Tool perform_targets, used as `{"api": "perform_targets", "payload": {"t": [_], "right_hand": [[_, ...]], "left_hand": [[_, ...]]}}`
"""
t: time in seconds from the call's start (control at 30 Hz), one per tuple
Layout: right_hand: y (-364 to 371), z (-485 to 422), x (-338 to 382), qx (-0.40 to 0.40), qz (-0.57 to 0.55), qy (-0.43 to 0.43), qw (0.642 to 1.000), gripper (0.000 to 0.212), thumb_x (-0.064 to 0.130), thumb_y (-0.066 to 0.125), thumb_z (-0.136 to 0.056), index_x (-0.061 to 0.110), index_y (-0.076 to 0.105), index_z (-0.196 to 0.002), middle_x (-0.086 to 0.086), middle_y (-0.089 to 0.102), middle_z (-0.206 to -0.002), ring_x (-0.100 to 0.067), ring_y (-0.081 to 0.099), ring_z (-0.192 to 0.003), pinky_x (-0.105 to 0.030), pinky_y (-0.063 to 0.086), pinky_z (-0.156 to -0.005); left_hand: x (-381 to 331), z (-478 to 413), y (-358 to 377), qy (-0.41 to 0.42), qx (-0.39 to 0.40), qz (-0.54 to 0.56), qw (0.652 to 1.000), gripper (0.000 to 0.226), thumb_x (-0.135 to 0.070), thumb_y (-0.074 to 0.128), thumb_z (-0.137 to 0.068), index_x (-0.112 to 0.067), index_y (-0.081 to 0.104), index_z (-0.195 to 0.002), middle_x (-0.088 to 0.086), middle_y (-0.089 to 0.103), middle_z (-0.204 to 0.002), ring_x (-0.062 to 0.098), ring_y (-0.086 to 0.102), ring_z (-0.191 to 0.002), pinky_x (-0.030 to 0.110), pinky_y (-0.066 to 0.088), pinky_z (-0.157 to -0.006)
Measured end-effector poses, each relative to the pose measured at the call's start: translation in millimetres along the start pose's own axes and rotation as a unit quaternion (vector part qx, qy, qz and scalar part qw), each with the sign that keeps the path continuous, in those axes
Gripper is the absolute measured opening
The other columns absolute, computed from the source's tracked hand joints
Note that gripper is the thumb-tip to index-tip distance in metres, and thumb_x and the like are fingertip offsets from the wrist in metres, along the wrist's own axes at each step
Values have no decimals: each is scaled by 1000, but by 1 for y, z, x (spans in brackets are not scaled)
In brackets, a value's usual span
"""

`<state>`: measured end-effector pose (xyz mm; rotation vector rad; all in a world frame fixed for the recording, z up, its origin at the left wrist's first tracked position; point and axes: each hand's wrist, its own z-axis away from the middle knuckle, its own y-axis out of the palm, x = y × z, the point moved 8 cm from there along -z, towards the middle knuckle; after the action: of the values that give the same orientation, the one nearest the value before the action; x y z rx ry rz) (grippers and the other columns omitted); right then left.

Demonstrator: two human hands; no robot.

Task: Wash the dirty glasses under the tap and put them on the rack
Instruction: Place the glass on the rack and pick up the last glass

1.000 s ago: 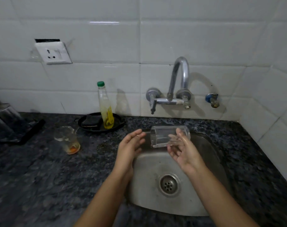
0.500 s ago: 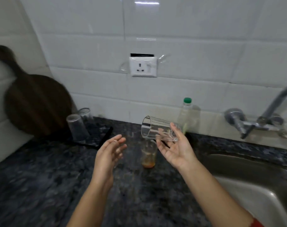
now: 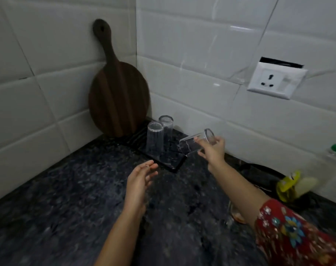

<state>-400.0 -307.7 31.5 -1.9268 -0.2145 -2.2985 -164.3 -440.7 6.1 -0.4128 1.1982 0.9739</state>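
Two glasses on the rack: two upturned glasses (image 3: 159,136) stand mouth-down at the rack's far end, touching or nearly so; the near end, toward 5 o'clock of them, looks free
Rack: a low black rack (image 3: 164,157) on the dark counter (image 3: 67,198), at the 4 o'clock side of a wooden board (image 3: 118,96) leaning in the tiled corner
Right hand: the right hand (image 3: 213,150) grips a clear glass (image 3: 196,144) around its base end, fingers wrapped; the glass is tilted, mouth pointing down toward 8 o'clock, just above the rack's near right edge
Left hand: the left hand (image 3: 141,179) is empty, fingers loosely spread, hovering over the counter at 6 o'clock of the rack
Glass in hand: transparent, straight-sided, no residue visible; probably wet, so slippery
Step in hand: finish turning the mouth fully down; lower it onto the free near end; keep it clear of the standing pair so nothing knocks; let go only once the rim sits flat
Still to wash: a stained glass (image 3: 237,215) stands on the counter, partly hidden behind the right forearm
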Motion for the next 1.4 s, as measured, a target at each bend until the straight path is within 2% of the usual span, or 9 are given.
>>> {"api": "perform_targets", "payload": {"t": [0.07, 0.23, 0.37, 0.5, 0.83, 1.03, 1.2, 1.3, 1.4], "right_hand": [[15, -18, 3, -1, 84, -58, 995, 62, 21, 84, -70, 19, 37, -110, -2, 51, -107, -22, 59, -91, -49, 54, -87], [52, -41, 10, 59, 258, -171, 949, 72, 19, 84, -69, 9, 39, -124, 0, 52, -106, -15, 51, -96, -24, 39, -78], [64, -50, 4, 69, 315, -198, 926, 72, 25, 87, -65, 12, 43, -120, 0, 59, -102, -14, 54, -91, -21, 39, -74], [71, -52, 4, 69, 334, -197, 919, 73, 27, 87, -65, 12, 43, -121, -6, 64, -112, -12, 51, -90, -21, 39, -76], [81, -53, -3, 115, 352, -172, 913, 73, 23, 82, -72, 13, 41, -131, -7, 62, -121, -23, 60, -108, -24, 43, -82], [53, -35, -2, 125, 264, -80, 953, 73, 26, 74, -81, 12, 34, -140, -10, 52, -136, -26, 53, -120, -42, 44, -103], [-9, 41, 27, 166, 136, -63, 975, 15, 19, 64, -90, 20, 62, -104, -4, 68, -110, -16, 64, -98, -34, 52, -88], [-65, 83, 41, 149, 127, -102, 975, 9, 19, 64, -89, 26, 65, -94, -6, 71, -102, -13, 65, -88, -28, 53, -78], [-129, 106, 42, 69, 122, -152, 978, 12, 14, 65, -88, 25, 66, -91, -6, 72, -99, -11, 66, -88, -15, 49, -71]], "left_hand": [[6, -9, -5, -9, -5, 0, 1000, 23, -23, 44, -102, -24, 67, -106, -6, 73, -105, 13, 68, -97, 28, 49, -85], [18, -22, -4, -23, -11, -12, 1000, 23, -23, 46, -101, -27, 68, -102, -7, 73, -104, 11, 69, -96, 29, 48, -89], [20, -24, 2, -25, -2, -18, 1000, 22, -23, 45, -102, -26, 67, -102, -8, 73, -103, 10, 68, -94, 32, 45, -93], [24, -27, 5, -27, -1, -20, 999, 22, -23, 46, -101, -25, 67, -104, -7, 73, -102, 10, 68, -93, 32, 45, -93], [24, -27, 8, -19, 3, -17, 1000, 22, -20, 47, -101, -24, 67, -105, -7, 73, -101, 11, 68, -93, 28, 47, -85], [18, -15, 14, -5, 9, -9, 1000, 22, -19, 46, -101, -22, 66, -109, -6, 73, -102, 11, 68, -93, 26, 48, -81], [17, 8, 35, 4, 39, -18, 999, 23, -19, 45, -101, -22, 66, -108, -6, 73, -102, 10, 67, -93, 24, 46, -74], [22, 27, 58, 9, 75, -31, 997, 23, -18, 45, -101, -22, 67, -107, -6, 73, -100, 10, 68, -91, 23, 46, -76], [33, 49, 80, 2, 110, -43, 993, 23, -16, 45, -100, -22, 67, -104, -5, 73, -99, 9, 68, -88, 24, 45, -76]]}}
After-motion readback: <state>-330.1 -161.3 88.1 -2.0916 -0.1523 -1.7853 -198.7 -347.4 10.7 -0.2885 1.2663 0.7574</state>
